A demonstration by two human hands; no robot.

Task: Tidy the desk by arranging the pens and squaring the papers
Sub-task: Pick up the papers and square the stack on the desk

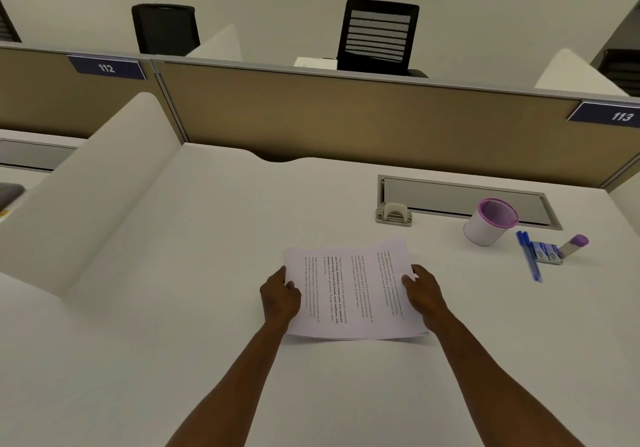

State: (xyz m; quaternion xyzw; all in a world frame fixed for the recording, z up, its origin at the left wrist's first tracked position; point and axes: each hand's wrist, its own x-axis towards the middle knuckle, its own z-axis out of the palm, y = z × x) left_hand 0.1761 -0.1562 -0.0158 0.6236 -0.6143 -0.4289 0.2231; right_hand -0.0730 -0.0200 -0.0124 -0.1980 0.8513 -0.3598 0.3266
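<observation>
White desk [173, 308] fills most of the view, its far edge closed off by a tan partition [346, 117] carrying two blue number plates, 112 [106, 67] and 113 [621, 116]. Beyond the partition two black office chairs [379, 36] stand against a pale wall. A rounded white divider [86, 176] walls off the desk on the left, and a grey cable hatch [467, 200] is set into the top near the back right. Near the middle of the desk a thin stack of printed papers [349, 290] sits between a person's two hands, text running sideways, its near edge close to the desktop. The left hand [280, 299] grips the stack's left edge, thumb on top and fingers curled beneath; the right hand [420, 290] pinches the right edge the same way. Off to the right, well apart from the papers, a white cup with a purple rim [490, 221] stands upright in front of the hatch. Just beside it lie blue pens [528, 254], touching a small blue box [547, 256], with a purple-capped glue stick [573, 245] lying next to that.
</observation>
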